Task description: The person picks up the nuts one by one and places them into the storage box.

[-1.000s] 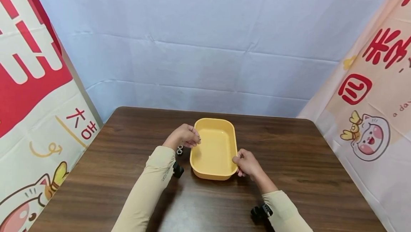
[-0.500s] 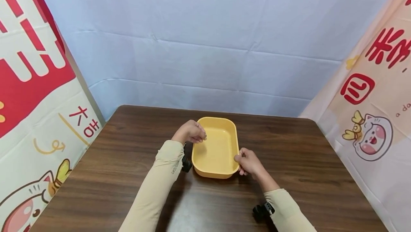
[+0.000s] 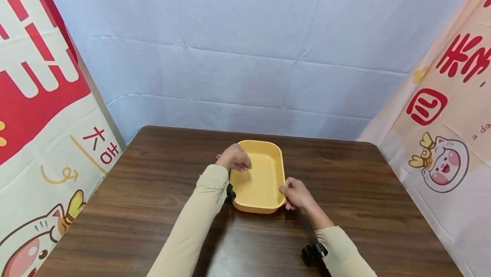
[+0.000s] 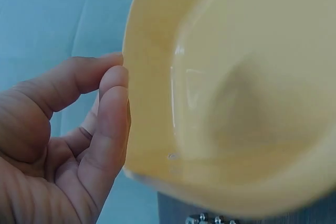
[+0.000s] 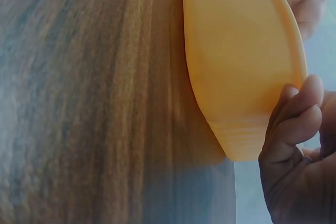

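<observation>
A yellow plastic tray (image 3: 261, 183) stands on the table. My left hand (image 3: 238, 157) is over the tray's left part, thumb and fingertips pinched together. The small metal nut that glinted at these fingertips earlier is hidden now. In the left wrist view the left hand (image 4: 79, 129) appears in front of the tray's wall (image 4: 149, 77). My right hand (image 3: 295, 193) grips the tray's right rim near the front corner. The right wrist view shows the right hand (image 5: 294, 145) with fingers on the outer wall (image 5: 236, 51).
Shiny metal nuts (image 4: 210, 219) lie beside the tray; in the head view one nut (image 3: 218, 156) shows behind the left wrist. The dark wooden table (image 3: 161, 209) extends all round. Behind hangs a pale cloth (image 3: 245, 55), with printed banners at both sides.
My left hand has moved right, from the tray's left rim to over its inside. The nuts by the tray became covered by the left arm, then one showed again. The right hand keeps its grip.
</observation>
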